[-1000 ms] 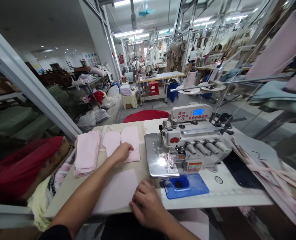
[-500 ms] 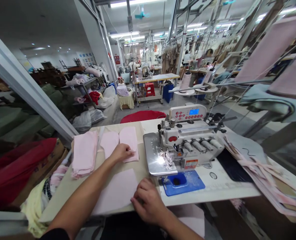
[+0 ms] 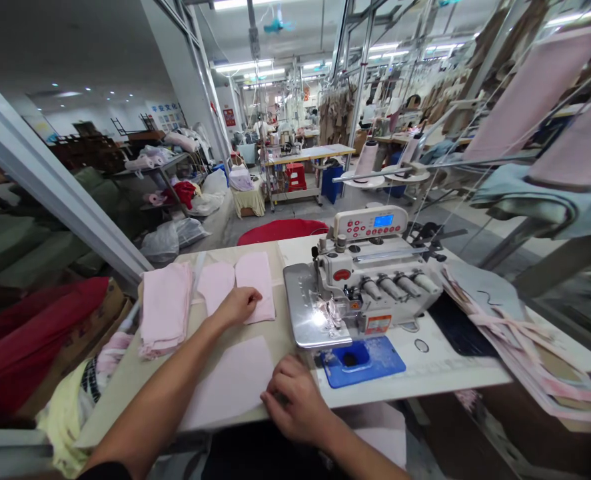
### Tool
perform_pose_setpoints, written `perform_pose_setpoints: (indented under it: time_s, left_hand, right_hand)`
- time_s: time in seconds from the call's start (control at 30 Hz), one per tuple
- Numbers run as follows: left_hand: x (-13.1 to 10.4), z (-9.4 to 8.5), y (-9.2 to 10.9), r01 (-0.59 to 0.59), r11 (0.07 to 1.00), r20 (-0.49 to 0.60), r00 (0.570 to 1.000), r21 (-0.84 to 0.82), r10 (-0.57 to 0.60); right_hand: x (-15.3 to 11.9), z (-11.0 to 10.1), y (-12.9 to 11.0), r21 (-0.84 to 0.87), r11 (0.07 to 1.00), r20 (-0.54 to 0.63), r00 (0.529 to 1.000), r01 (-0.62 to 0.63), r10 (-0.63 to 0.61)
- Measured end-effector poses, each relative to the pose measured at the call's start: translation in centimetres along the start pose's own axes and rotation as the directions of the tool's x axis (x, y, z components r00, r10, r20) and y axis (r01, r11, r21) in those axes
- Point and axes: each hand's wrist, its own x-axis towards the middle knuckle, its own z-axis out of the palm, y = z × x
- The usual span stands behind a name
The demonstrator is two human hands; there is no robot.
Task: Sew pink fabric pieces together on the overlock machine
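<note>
Pale pink rounded-top fabric piece [image 3: 255, 270]: lying flat on the beige-covered left part of the white bench [image 3: 450, 373], near the machine's plate. Left hand [image 3: 238, 305] over its lower left part, fingers bent downward; whether they pinch the cloth or only rest on it, cannot tell.

Pale pink straight-edged fabric panel [image 3: 238, 373]: nearer the wearer, flat, reaching the bench's front edge. Right hand [image 3: 295, 400] at its right side, fingers loosely curled, thumb tip by the panel's edge; a grip on it cannot be made out.

Second pale pink curved-edge fabric piece [image 3: 216, 281]: just left of the first, partly behind the left hand. Further left, a thick stack of folded pale pink cloth [image 3: 165, 307], layers uneven at the near end.

Right of the cloth: white overlock sewing machine [image 3: 390, 267], lamp lit, blue display on. Polished steel plate [image 3: 302, 313] on its left side; blue plastic tray [image 3: 385, 363] in front and below.

Far right of bench: tied bundle of pink and grey fabric pieces [image 3: 520, 333]. Above, large pink thread cones [image 3: 540, 93]. Beyond bench: red plastic stool [image 3: 296, 177].
</note>
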Motion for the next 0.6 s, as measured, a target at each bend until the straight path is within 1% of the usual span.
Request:
perform_pose_setpoints:
  time_s: [0.2, 0.27, 0.33, 0.4, 0.43, 0.47, 0.53, 0.6]
  left_hand:
    - [0.4, 0.5, -0.4, 0.041, 0.999, 0.005, 0.999, 0.011, -0.041]
    - [0.6, 0.5, -0.5, 0.026, 0.999, -0.016, 1.0, 0.02, -0.026]
    - [1.0, 0.0, -0.5, -0.012, 0.999, -0.058, 0.998, 0.031, 0.013]
    - [1.6, -1.3, -0.4, -0.054, 0.998, -0.143, 0.988, 0.042, 0.06]
    - [1.9, -2.2, -0.3, -0.07, 0.997, -0.208, 0.975, 0.046, 0.078]
    - [2.2, -3.3, -0.1, -0.078, 0.996, -0.284, 0.955, 0.049, 0.089]
    - [2.7, -5.3, 0.1, -0.089, 0.995, -0.433, 0.896, 0.046, 0.1]
    - [2.7, -6.6, 0.3, -0.118, 0.992, -0.52, 0.846, 0.035, 0.119]
  right_hand:
    - [-0.1, 0.0, 0.0, 0.017, 1.0, -0.016, 1.0, -0.002, 0.002]
    - [-0.1, 0.0, 0.0, 0.025, 1.0, -0.018, 1.0, -0.008, 0.008]
    - [-0.1, 0.1, 0.1, 0.036, 0.999, -0.023, 1.0, -0.009, 0.01]
    - [-0.1, 0.1, 0.1, 0.04, 0.999, -0.024, 1.0, -0.008, 0.009]
    - [-0.1, 0.1, 0.0, 0.038, 0.999, -0.024, 1.0, -0.008, 0.008]
    - [-0.1, 0.1, 0.0, 0.035, 0.999, -0.023, 1.0, -0.007, 0.008]
    - [0.0, 0.1, 0.0, 0.031, 0.999, -0.03, 1.0, -0.008, 0.009]
    - [0.0, 0.0, 0.0, 0.026, 1.0, -0.036, 0.999, -0.004, 0.005]
